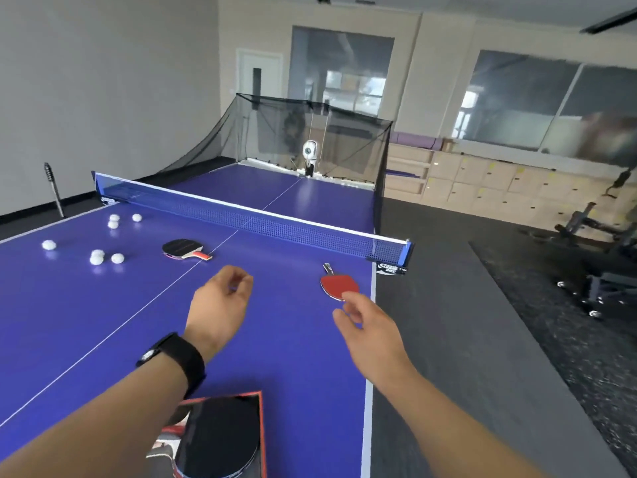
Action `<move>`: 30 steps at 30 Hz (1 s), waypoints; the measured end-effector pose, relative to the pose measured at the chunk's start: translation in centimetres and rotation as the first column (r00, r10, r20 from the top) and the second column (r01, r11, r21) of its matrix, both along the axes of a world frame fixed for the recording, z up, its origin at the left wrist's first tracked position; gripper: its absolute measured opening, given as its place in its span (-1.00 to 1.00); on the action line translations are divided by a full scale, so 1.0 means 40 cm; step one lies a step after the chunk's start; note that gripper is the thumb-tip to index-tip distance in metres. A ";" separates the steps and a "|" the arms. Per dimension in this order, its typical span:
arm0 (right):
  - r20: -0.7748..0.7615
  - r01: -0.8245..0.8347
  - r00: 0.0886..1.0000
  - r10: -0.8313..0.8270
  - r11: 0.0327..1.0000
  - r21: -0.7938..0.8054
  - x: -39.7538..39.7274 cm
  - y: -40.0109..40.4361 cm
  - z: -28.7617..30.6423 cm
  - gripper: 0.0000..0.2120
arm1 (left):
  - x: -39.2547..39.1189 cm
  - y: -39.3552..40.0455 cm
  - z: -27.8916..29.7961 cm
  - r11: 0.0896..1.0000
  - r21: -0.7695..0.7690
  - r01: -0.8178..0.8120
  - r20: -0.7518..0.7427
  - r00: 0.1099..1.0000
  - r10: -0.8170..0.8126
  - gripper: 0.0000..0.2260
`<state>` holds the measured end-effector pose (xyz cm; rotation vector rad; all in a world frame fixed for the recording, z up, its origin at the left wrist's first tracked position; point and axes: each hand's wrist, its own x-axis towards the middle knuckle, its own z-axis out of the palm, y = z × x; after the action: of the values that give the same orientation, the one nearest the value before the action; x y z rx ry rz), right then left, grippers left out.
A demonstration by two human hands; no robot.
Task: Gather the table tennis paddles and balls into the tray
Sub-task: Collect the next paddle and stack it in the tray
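Net (pixel 275 225) across table (pixel 293 357); 7 balls (pixel 97 258), 2 loose paddles (pixel 339 286), tray (pixel 260 426) near. Left hand (pixel 220 301) loosely curled, right hand (pixel 368 326) spread, both empty.

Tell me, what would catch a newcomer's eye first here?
Probably the purple table tennis table filling the view, with two bare hands over it: the right hand reaching toward a red paddle near the right edge, the left hand empty near the middle. White balls lie scattered on the left beside a black paddle.
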<state>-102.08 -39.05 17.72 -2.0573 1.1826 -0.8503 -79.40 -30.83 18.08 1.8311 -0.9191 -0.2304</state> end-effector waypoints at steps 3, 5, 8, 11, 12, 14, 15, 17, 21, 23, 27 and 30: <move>-0.019 -0.015 1.000 0.015 1.000 0.004 -0.023 -0.130 -0.011 -0.63 | -0.051 -0.069 -0.015 0.998 0.036 -0.059 -0.010 0.998 0.059 -0.87; -0.053 -0.035 0.998 0.035 0.999 -0.012 -0.029 -0.210 -0.013 -0.63 | -0.077 -0.107 -0.019 0.997 0.047 -0.060 -0.038 0.997 0.062 -0.88; -0.120 -0.063 0.991 0.061 0.998 -0.015 -0.020 -0.337 -0.024 -0.58 | -0.101 -0.166 -0.022 0.996 0.080 -0.042 -0.037 0.998 0.045 -0.89; -0.156 -0.107 0.982 0.107 0.994 0.009 0.007 -0.470 -0.044 -0.52 | -0.108 -0.236 -0.022 0.992 0.097 -0.082 -0.023 0.996 0.085 -0.79; -0.158 -0.128 0.979 0.129 0.992 0.018 0.017 -0.518 -0.052 -0.51 | -0.108 -0.263 -0.023 0.989 0.100 -0.107 -0.031 0.993 0.111 -0.76; -0.172 -0.177 0.969 0.179 0.984 0.025 0.036 -0.616 -0.073 -0.49 | -0.105 -0.314 -0.030 0.981 0.114 -0.157 -0.055 0.985 0.164 -0.74; -0.179 -0.202 0.963 0.203 0.979 0.024 0.043 -0.668 -0.085 -0.49 | -0.106 -0.340 -0.036 0.974 0.131 -0.185 -0.056 0.979 0.194 -0.74; -0.188 -0.249 0.950 0.251 0.968 0.033 0.056 -0.769 -0.107 -0.50 | -0.107 -0.392 -0.057 0.954 0.157 -0.255 -0.049 0.963 0.265 -0.75; -0.207 -0.333 0.916 0.343 0.939 0.082 0.063 -0.957 -0.143 -0.51 | -0.122 -0.515 -0.092 0.902 0.184 -0.390 -0.067 0.911 0.408 -0.75; -0.257 -0.378 0.884 0.390 0.921 0.094 0.061 -1.030 -0.163 -0.51 | -0.134 -0.580 -0.102 0.885 0.184 -0.427 -0.093 0.889 0.448 -0.74; -0.313 -0.425 0.840 0.443 0.896 0.128 0.097 -1.165 -0.195 -0.48 | -0.143 -0.712 -0.116 0.872 0.169 -0.460 -0.119 0.868 0.481 -0.72; -0.336 -0.473 0.801 0.495 0.868 0.150 0.153 -1.249 -0.230 -0.47 | -0.119 -0.800 -0.140 0.869 0.170 -0.465 -0.128 0.864 0.488 -0.71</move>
<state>-95.97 -89.02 8.51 -2.3792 0.7699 -0.1839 -84.14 -62.83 12.48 2.0673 -0.3152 -0.1315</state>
